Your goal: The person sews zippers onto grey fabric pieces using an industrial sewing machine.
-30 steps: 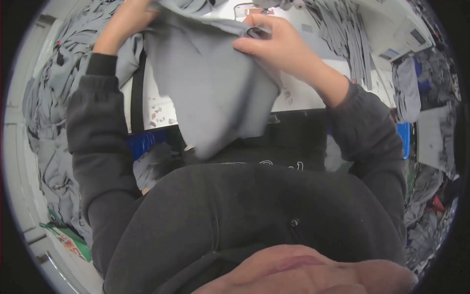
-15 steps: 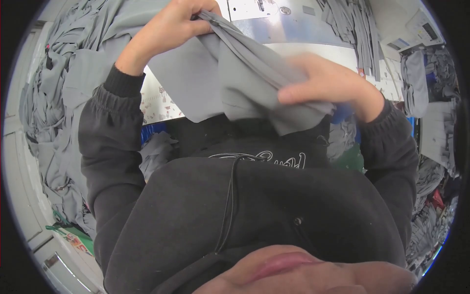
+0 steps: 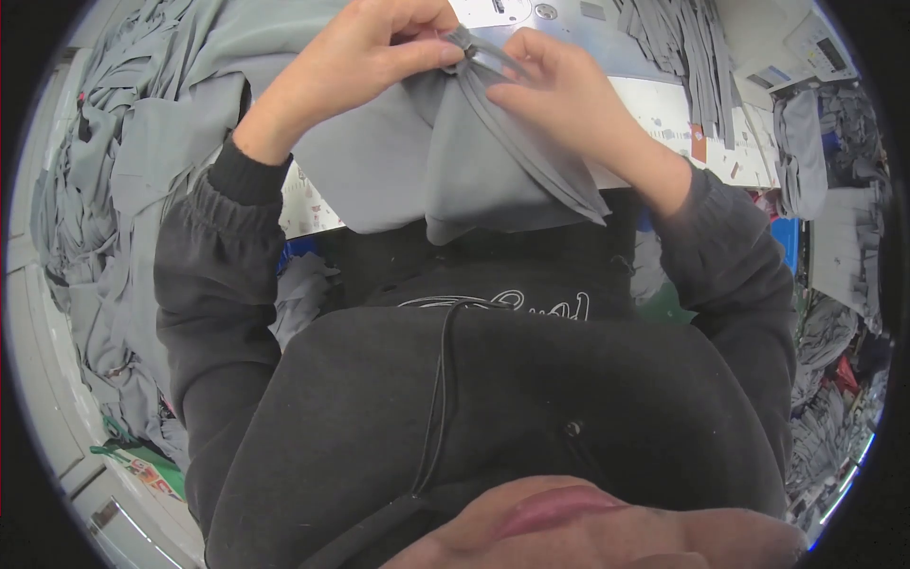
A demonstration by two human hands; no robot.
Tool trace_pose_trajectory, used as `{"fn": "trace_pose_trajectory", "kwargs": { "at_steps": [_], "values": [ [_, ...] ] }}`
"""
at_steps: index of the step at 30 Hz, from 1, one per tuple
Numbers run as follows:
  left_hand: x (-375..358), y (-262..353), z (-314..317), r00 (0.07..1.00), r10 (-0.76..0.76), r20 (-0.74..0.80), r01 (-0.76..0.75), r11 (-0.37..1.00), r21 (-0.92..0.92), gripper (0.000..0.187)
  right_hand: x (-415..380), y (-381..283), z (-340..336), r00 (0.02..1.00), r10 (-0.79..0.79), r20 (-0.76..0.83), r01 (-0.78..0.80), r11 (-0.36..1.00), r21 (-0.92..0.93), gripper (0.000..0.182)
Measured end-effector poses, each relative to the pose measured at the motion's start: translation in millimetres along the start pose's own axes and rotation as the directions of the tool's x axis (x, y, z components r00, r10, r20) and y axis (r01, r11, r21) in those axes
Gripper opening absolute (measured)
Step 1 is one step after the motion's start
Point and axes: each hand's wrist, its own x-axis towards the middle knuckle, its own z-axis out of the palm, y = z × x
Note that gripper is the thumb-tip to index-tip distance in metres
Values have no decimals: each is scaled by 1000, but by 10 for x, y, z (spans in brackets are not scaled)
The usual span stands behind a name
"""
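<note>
A piece of grey fabric (image 3: 483, 171) hangs in folds from both hands, over the front edge of the work surface and above my lap. My left hand (image 3: 384, 47) pinches its gathered top edge between thumb and fingers. Close beside it, my right hand (image 3: 564, 95) has its thumb and fingers bent around the same edge, slightly to the right. Layered edges run from the pinched spot down to a corner at the lower right. The fingertips are partly hidden by the cloth.
A shiny metal plate (image 3: 621, 43) is set in the white patterned tabletop (image 3: 654, 104). Grey fabric heaps (image 3: 95, 256) crowd the left side, and grey strips (image 3: 682, 57) hang at the back right. More grey pieces (image 3: 806, 156) and a control box (image 3: 820, 52) stand farther right.
My right hand has moved up and left along the fabric to close beside my left hand. My left hand has shifted slightly right. The cloth's right end now hangs lower and less stretched.
</note>
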Motion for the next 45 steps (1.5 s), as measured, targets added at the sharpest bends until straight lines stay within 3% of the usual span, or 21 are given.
{"fn": "trace_pose_trajectory", "kwargs": {
  "at_steps": [2,5,11,14,18,20,21,23,26,29,32,35,38,41,43,44,45],
  "values": [
    [3,-6,52,998,39,-58,-35,997,71,6,-48,2,11,992,-98,-76,98,995,1,22],
    [-14,-1,124,995,98,-3,-98,992,73,16,-43,65,28,980,-164,-113,156,985,-78,29],
    [29,-45,81,998,57,24,-60,986,153,19,-54,51,23,989,-105,-108,101,994,-39,23],
    [10,10,69,997,83,-3,-78,954,288,38,-59,73,-7,993,-84,-83,81,996,-36,24],
    [5,-73,108,983,175,-52,-151,940,306,40,-83,43,-82,998,-61,33,62,998,-15,18],
    [4,-73,109,973,222,-56,-193,927,323,38,-94,-31,-147,991,88,98,-99,988,119,16],
    [5,-68,112,972,227,-53,-198,926,322,36,-88,-5,-147,992,71,103,-89,980,180,15],
    [6,-63,116,968,244,-52,-214,920,327,28,-63,49,-148,993,-9,120,-41,911,410,34],
    [14,-105,137,958,277,-69,-241,915,324,27,-25,27,-189,979,19,204,-101,911,399,14],
    [2,-121,158,945,315,-89,-276,912,303,19,24,80,-223,970,-76,229,-19,923,384,15],
    [3,-161,169,942,325,-81,-281,898,339,17,-29,-33,-256,985,16,174,-88,905,416,13],
    [-16,-135,167,937,344,-51,-299,873,385,8,-25,-28,-340,949,52,312,-158,933,325,23],
    [-16,-189,197,895,439,-71,-374,830,414,9,-93,-91,-410,851,152,502,-333,896,294,17],
    [-26,-167,217,893,442,-82,-371,828,421,9,6,3,-400,873,7,488,-34,998,46,14],
    [-36,-146,230,893,441,-88,-370,831,416,9,1,-34,-320,953,-48,298,65,997,-49,5],
    [-39,-136,237,892,442,-92,-370,833,412,10,-2,-51,-280,981,-97,167,118,985,-123,12],
    [-45,-135,249,891,445,-90,-373,831,413,10,19,-30,-243,982,-103,157,120,987,-103,9]
  ]
}}
